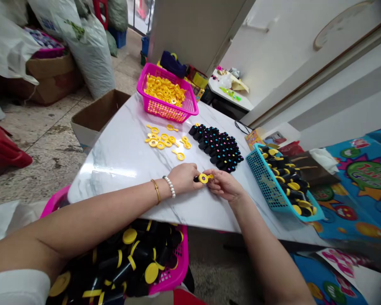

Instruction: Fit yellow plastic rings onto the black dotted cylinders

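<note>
Close to the near edge of the marbled white table (120, 152), my two hands meet over one small part. My left hand (182, 178), with a bead bracelet and a gold bangle at the wrist, grips a small black plastic piece (196, 179). A yellow ring with a tab (203, 178) sits around its end, and a dark purple centre shows through. My right hand (225, 185) pinches the ring's tab. Beyond my hands lie several loose yellow rings (180, 156) and a tight group of black pieces (222, 146) with coloured dots on their ends.
A pink basket (165, 112) full of yellow rings stands at the far end. On the right is a blue basket (263, 178) of black-and-yellow pieces; a pink basket (184, 254) below the table edge holds more. A cardboard box (89, 120) stands left of the table.
</note>
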{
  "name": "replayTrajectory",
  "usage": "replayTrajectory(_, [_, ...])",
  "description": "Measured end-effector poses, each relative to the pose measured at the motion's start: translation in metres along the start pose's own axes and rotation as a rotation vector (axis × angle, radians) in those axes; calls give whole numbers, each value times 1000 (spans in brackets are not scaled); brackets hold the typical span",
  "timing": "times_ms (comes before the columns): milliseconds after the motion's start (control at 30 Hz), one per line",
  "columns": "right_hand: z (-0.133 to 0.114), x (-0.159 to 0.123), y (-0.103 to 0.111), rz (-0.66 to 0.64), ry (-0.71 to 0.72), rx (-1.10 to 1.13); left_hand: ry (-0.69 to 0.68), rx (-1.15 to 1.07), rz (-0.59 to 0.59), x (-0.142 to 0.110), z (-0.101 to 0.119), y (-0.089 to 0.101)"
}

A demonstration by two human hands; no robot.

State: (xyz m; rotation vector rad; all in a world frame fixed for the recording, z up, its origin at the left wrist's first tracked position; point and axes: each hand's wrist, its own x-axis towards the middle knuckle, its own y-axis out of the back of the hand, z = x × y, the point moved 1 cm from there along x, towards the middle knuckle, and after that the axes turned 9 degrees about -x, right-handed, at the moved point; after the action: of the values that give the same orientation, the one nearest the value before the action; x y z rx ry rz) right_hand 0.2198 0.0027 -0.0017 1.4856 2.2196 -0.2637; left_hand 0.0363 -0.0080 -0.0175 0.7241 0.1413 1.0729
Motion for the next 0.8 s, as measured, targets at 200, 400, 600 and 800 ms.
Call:
replayTrajectory(200, [-4,2,-7,-66,8,-287,29,99,-10,2,1,0])
replayTrajectory(400, [7,-20,-17,22,176,-288,-12,144,-111,0,1,4])
replayTrajectory(600, [17,-43,-39,332,430,-621,-17,195,-72,-2,2,2])
replayTrajectory(800, [5,-46,-51,548,449,-959,21,206,-73,-7,9,-5])
